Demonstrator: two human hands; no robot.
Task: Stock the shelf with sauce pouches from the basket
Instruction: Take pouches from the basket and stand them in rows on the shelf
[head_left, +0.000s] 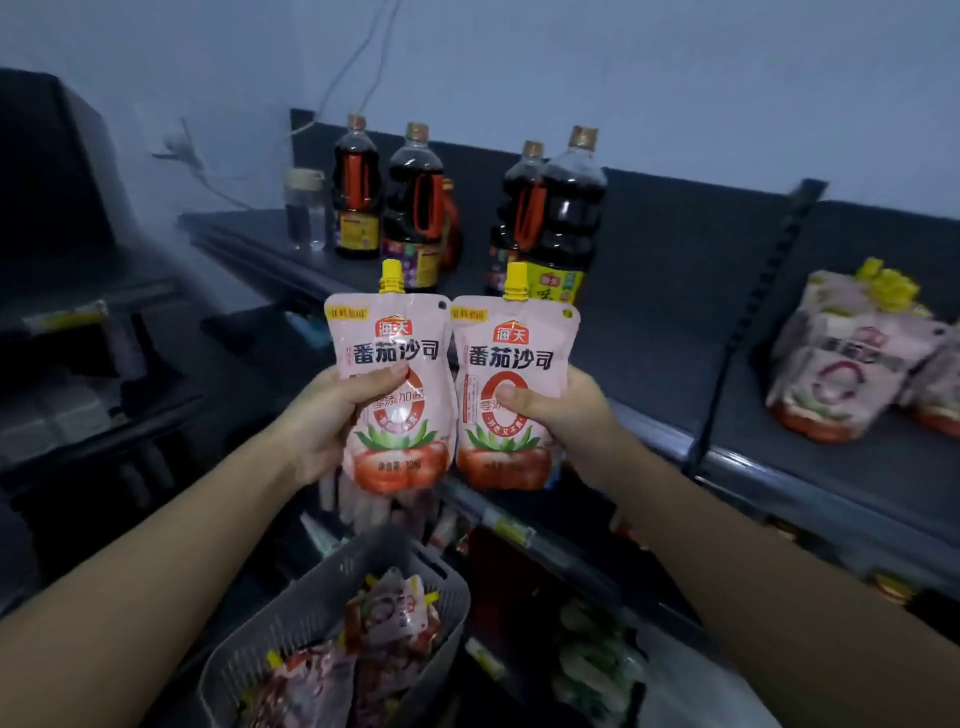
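Note:
I hold two pink tomato sauce pouches with yellow caps upright, side by side, in front of the dark shelf (675, 322). My left hand (332, 415) grips the left pouch (395, 343) and my right hand (566, 410) grips the right pouch (514, 343). Their edges touch. Below them stands a grey plastic basket (311, 608) with several more pouches (384, 623) lying inside. A pile of the same pouches (841, 364) lies on the shelf at the right.
Several dark soy sauce bottles (566, 218) and a clear jar (305, 213) stand on the shelf behind the pouches. A black upright divider (753, 312) separates the shelf sections. Lower shelves hold packaged goods (592, 660). Dark racks stand at the left.

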